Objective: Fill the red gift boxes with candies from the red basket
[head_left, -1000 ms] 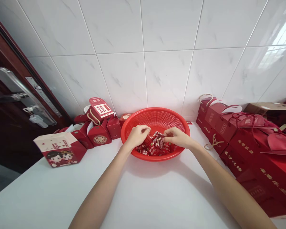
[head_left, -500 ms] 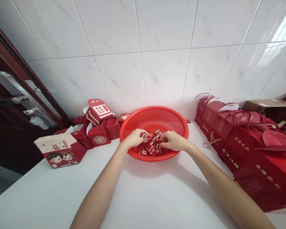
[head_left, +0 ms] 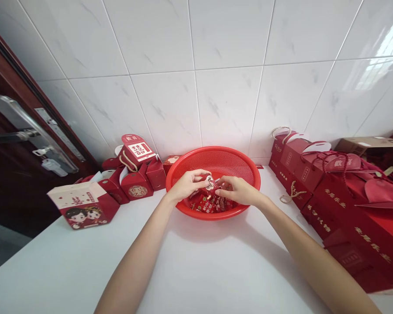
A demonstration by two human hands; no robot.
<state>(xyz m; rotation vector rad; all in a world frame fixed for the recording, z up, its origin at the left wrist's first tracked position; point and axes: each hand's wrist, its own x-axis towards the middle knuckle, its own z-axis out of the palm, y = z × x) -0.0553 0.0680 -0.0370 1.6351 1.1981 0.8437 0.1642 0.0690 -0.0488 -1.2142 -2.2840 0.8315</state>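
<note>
A red plastic basket with a perforated wall stands on the white table. Several small red wrapped candies lie in its bottom. My left hand is over the basket's left side, its thumb and fingers pinched on one red-and-white wrapped candy, lifted above the others. From the right, my right hand reaches in, with bent fingers and thumb closed at the right edge of the same candy. The fingertips partly cover its wrapper.
Red gift boxes and a box with two cartoon figures stand to the left. A row of larger red boxes with rope handles lines the right, beside a cardboard box. Behind is a tiled wall; a door handle is at far left.
Both hands have risen slightly from among the candies and come closer together. One red-and-white candy is now lifted between them above the pile.
</note>
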